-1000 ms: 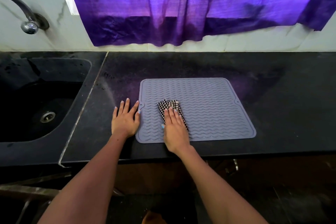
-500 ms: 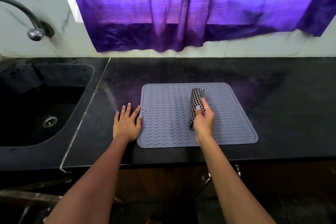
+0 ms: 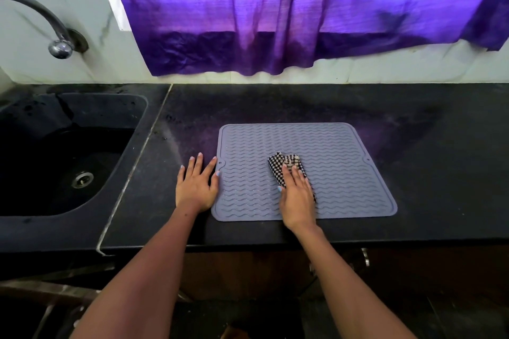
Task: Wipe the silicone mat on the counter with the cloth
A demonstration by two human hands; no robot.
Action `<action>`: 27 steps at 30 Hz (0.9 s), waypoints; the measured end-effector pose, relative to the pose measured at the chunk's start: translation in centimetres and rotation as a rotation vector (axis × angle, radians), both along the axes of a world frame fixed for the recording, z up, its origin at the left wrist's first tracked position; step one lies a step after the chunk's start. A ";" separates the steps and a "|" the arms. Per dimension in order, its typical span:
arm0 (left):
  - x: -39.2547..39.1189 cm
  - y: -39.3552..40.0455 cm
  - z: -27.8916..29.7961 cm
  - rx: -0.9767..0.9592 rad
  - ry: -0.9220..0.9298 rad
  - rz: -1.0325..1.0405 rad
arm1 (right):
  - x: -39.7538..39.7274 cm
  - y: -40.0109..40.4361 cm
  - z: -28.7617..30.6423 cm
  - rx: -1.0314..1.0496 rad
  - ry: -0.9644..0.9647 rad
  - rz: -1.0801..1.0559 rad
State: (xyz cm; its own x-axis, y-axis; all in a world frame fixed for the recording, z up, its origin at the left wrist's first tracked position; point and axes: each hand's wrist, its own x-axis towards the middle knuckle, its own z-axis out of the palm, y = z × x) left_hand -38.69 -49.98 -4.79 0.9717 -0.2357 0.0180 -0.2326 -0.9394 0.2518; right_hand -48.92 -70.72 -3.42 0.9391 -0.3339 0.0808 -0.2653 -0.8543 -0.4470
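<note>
on the dark counter (image 3: 413, 173), right of the sink (image 3: 68, 162), we keep the grey silicone mat (image 3: 344, 168) lying flat near the front edge. our left hand (image 3: 197, 187) rests flat beside its left edge, fingers straight and spread, thumb touching the rim, likely to stop it sliding. our right hand (image 3: 297, 195) presses the folded checked cloth (image 3: 286, 164) onto the mat's middle, fingers straight on top, gripping nothing.

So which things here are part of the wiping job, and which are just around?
In the job:
silicone mat
checked cloth
right hand, pressing the cloth
left hand, flat at the mat's edge
counter

Just around:
sink
tap
purple curtain
</note>
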 end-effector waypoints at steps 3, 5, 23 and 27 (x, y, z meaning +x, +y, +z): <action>-0.1 0.0 0.1 -0.001 0.005 -0.003 | -0.3 -0.2 0.7 0.239 -0.108 -0.046; -0.1 0.0 0.1 0.002 0.006 -0.002 | -0.2 -0.8 2.1 0.543 -0.173 -0.180; -0.1 0.1 -0.1 -0.012 0.000 -0.002 | -1.8 -3.0 1.2 -0.101 0.126 -0.022; 0.0 0.0 -0.1 -0.006 0.002 0.000 | -1.3 -3.4 1.5 -0.221 0.169 0.036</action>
State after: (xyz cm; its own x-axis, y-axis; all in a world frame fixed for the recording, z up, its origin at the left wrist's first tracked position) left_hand -38.73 -49.94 -4.86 0.9718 -0.2353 0.0176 -0.2317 -0.9379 0.2582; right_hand -50.21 -74.07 -1.92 0.9564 -0.2918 -0.0108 -0.2880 -0.9364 -0.2006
